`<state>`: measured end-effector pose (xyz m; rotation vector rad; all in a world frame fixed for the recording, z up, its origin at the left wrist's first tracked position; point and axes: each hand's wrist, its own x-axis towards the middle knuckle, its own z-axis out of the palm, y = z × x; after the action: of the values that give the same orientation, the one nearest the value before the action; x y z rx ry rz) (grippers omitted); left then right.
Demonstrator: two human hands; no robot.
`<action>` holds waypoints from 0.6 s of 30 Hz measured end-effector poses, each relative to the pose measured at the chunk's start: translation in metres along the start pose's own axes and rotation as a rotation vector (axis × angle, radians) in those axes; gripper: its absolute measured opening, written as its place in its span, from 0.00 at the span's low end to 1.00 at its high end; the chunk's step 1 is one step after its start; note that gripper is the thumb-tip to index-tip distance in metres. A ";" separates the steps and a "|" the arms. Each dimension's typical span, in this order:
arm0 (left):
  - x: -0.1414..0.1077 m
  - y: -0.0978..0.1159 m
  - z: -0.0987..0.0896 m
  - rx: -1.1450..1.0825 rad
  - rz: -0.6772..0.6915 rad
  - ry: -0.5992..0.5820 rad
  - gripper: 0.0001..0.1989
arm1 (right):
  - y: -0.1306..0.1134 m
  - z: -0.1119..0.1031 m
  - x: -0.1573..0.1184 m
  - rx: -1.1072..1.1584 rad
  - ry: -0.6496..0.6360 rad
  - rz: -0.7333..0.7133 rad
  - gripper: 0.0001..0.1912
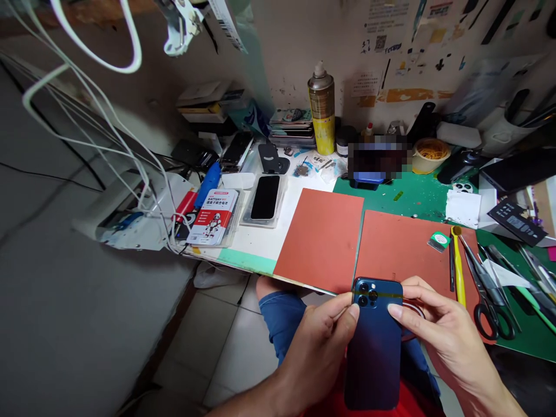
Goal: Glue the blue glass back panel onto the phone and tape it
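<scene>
A dark blue smartphone [373, 353] is upright in front of my lap, its back and camera lenses facing me. Across its back, just below the lens level, runs a thin yellowish strip [388, 295] that looks like tape. My left hand [324, 327] pinches the phone's upper left edge between thumb and fingers. On the other side, my right hand [438, 321] grips the upper right edge, its thumb resting on the back near the strip. A ring-like loop shows behind the phone by my right hand. The phone's front is hidden.
Two reddish-brown mats [321, 240] lie on the bench. Scissors [493, 318], a yellow-handled tool [458, 272] and tweezers are at the right. Another phone [266, 197] and a battery box [212, 217] sit left; a spray can [322, 110] stands behind. White cables [113, 127] hang at the left.
</scene>
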<state>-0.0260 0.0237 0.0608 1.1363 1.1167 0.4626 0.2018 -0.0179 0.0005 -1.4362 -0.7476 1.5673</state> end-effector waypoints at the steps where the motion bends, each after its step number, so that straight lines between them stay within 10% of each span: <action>1: -0.001 0.000 0.002 0.015 0.008 0.020 0.24 | 0.000 0.000 0.000 0.011 -0.008 0.009 0.15; 18: -0.002 0.004 0.015 0.249 0.026 0.081 0.19 | 0.002 0.004 0.003 0.112 -0.059 0.023 0.15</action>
<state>-0.0130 0.0164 0.0654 1.3597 1.2562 0.4000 0.1982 -0.0152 -0.0020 -1.3271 -0.6687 1.6489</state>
